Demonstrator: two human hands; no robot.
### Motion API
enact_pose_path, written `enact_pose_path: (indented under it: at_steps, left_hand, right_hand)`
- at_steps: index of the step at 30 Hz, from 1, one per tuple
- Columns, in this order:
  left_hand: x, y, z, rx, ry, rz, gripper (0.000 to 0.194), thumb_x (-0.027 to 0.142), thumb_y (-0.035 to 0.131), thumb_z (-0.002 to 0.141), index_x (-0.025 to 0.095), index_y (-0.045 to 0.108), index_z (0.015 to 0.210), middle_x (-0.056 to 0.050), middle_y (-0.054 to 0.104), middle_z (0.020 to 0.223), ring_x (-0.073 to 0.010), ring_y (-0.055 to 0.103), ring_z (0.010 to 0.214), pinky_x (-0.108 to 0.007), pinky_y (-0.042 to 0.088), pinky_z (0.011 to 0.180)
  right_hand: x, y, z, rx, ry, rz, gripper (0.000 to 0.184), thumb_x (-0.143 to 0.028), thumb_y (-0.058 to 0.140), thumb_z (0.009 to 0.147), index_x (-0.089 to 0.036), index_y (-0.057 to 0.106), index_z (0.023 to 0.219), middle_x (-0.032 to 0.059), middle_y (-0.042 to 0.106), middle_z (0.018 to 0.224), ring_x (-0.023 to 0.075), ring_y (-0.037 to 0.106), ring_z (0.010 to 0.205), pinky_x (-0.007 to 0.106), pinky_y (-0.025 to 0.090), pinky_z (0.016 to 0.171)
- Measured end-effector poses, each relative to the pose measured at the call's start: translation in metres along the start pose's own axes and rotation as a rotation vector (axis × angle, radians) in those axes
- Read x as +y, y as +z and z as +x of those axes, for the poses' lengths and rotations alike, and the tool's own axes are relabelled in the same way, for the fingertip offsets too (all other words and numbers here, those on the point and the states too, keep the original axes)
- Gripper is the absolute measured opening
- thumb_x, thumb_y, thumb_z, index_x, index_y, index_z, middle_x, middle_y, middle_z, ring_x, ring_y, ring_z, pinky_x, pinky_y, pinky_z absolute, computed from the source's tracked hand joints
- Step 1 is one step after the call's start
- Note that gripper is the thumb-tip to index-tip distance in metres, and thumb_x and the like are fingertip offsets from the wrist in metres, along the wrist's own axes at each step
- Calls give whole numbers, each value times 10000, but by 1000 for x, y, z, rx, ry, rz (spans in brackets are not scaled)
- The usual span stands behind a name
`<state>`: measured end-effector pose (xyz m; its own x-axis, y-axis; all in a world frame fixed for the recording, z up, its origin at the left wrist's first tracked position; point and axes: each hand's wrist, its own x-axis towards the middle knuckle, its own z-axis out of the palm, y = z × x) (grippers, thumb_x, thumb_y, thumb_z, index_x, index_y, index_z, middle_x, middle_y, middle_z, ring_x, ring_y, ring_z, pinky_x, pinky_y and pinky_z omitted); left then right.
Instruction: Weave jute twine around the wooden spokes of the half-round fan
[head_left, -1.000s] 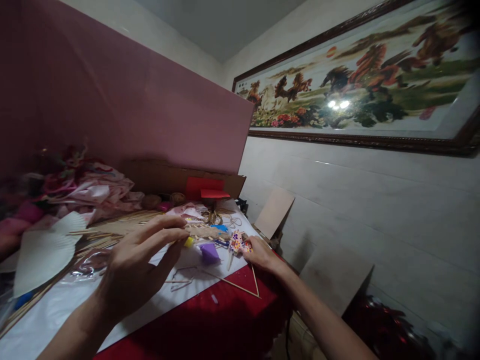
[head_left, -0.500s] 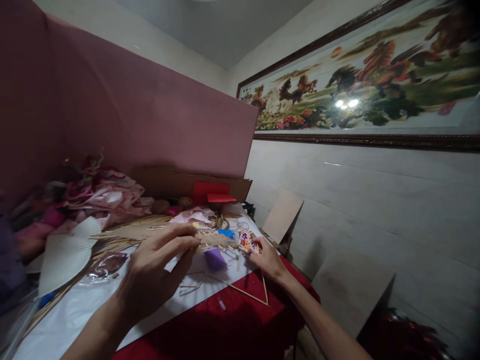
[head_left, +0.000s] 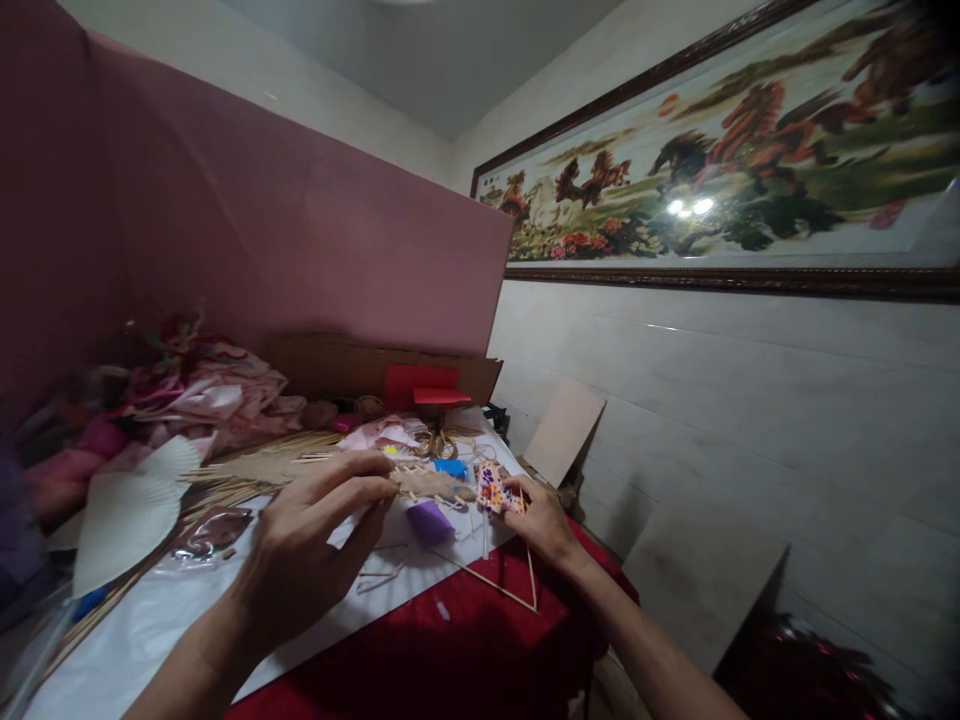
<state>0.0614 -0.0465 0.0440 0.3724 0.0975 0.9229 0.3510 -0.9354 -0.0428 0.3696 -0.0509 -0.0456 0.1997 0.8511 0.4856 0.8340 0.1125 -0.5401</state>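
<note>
My left hand [head_left: 319,520] has its fingers closed on the left end of a brown strip [head_left: 431,484] edged with short pale sticks. In my right hand [head_left: 544,520] is a small flower-patterned piece [head_left: 495,487], pinched at the strip's right end; I cannot tell whether the two are joined. A purple piece [head_left: 430,522] lies just below the strip, and a blue piece [head_left: 451,467] shows behind it. Thin bent sticks [head_left: 495,585] lie below, over the white sheet [head_left: 300,625] and the red cloth.
A white pleated fan shape [head_left: 135,510] and a bundle of thin sticks [head_left: 247,470] lie at left. Pink cloth [head_left: 225,390] is heaped behind. Red card [head_left: 424,385] leans on a cardboard strip [head_left: 330,360]. The red cloth [head_left: 420,660] covers the table's front. A board [head_left: 564,430] leans at the wall.
My right hand has shifted slightly right, and the flower-patterned piece has turned a little, showing more of its face. My left hand stays nearly still.
</note>
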Motion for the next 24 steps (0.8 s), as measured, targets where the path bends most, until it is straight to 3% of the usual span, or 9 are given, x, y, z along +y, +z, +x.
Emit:
enact_pose_path:
  at_steps: [10,16,24]
  left_hand:
    - [-1,3,-1,0,0,9,222,25,585,772,179,615,929,-55,655,998,-143,627,924,-276,501,805]
    - [-2,3,-3,-11,5,-5,242,31,585,786,180,624,973,-57,656,1017,-143,624,938,-276,499,816]
    - [-3,4,-4,-79,-23,-43,229,47,575,799,186,616,977,-64,646,1028,-158,617,956,-297,503,828]
  right_hand:
    - [2,2,0,-3,9,-4,278,-246,530,693,-197,611,955,24,671,857,193,599,767,273,435,677]
    - [2,1,0,-43,6,-38,316,-243,567,665,-204,616,975,43,665,971,211,600,848,291,441,738]
    - [4,1,2,-75,28,-57,314,-254,571,672,-216,624,979,34,677,957,201,600,824,273,435,702]
